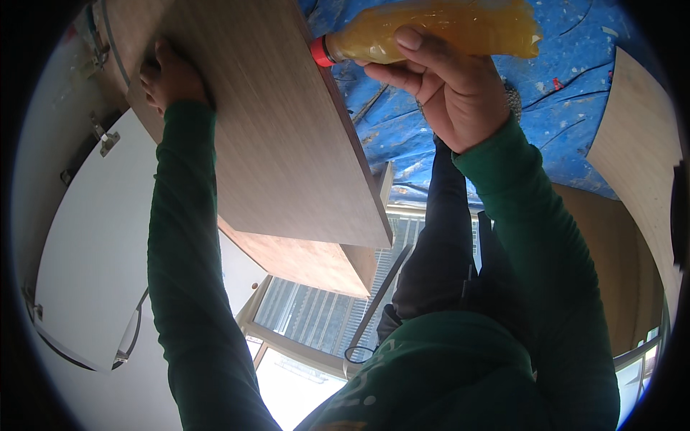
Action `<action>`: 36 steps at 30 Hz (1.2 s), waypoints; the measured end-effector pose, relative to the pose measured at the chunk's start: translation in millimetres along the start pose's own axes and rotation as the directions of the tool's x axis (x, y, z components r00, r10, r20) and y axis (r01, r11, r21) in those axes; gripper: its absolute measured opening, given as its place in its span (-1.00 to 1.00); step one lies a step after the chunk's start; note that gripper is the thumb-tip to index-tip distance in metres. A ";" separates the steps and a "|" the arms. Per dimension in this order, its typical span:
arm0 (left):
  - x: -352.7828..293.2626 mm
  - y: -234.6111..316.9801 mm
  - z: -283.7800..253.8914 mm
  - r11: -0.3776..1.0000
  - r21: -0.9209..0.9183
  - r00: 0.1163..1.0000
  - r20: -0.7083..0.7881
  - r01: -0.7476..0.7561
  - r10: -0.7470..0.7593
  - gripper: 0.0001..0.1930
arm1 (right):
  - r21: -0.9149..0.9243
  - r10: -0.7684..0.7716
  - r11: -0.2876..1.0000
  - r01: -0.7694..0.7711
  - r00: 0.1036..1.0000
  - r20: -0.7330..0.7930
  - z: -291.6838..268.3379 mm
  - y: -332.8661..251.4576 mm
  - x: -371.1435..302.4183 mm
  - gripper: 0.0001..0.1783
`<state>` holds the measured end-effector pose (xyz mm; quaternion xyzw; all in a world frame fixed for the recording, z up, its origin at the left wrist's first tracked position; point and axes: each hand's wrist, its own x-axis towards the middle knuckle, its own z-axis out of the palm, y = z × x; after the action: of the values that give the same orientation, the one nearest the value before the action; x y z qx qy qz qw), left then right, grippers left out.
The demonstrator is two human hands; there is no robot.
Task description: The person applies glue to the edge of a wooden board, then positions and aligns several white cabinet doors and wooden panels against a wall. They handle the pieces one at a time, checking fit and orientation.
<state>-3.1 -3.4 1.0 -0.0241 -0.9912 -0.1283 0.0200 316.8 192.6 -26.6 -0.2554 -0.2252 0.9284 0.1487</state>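
A clear plastic bottle (467,25) with yellow-orange contents lies sideways in my right hand (456,93), thumb on its near side and fingers beneath. Its red cap (321,52) points left and meets the right edge of a wood-grain panel (280,136) in view; whether they touch I cannot tell. At the panel's far left, my left hand (176,77) bears on the surface with its fingers bent round the edge. The fingertips there are partly hidden.
Blue sheeting (575,86), creased and paint-spotted, covers the floor at the far right. A curved-looking wooden board (640,122) stands at right. White cabinet doors with metal hinges (108,144) are at left. Below the panel is another wooden piece (302,258), near a window (302,366).
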 end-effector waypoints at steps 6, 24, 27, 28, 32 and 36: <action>-3.2 2.6 0.2 1.000 0.002 1.000 -0.011 0.008 -0.008 -0.03 | 0.039 0.125 0.992 -0.122 0.990 -0.067 -2.2 1.6 -33.2 -0.51; -1.1 2.5 1.8 0.999 -0.038 1.000 -0.019 -0.008 0.007 -0.03 | 0.086 0.202 0.978 -0.192 0.970 -0.136 0.2 14.3 -87.2 -0.37; -2.2 1.7 1.4 0.999 -0.046 1.000 -0.019 0.002 -0.003 -0.03 | 0.015 0.232 0.973 -0.232 0.966 -0.117 -6.6 16.5 -108.1 -0.40; -2.7 1.4 1.0 0.999 -0.046 1.000 -0.017 0.009 -0.010 -0.02 | 0.021 0.233 0.972 -0.232 0.965 -0.121 -8.9 17.5 -110.9 -0.41; -3.6 3.4 1.3 0.999 -0.039 1.000 -0.025 0.012 -0.013 -0.04 | 0.116 0.196 0.977 -0.178 0.967 -0.165 2.6 12.0 -94.2 -0.44; -3.5 6.4 0.5 1.000 -0.020 1.000 -0.025 0.015 -0.016 -0.05 | 0.174 0.159 0.976 -0.131 0.974 -0.159 -0.3 13.1 -66.8 -0.57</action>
<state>0.6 2.8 2.0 -0.0148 -0.9898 -0.1384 0.0314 370.0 155.5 -6.2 -0.3376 -0.1159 0.9265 0.1195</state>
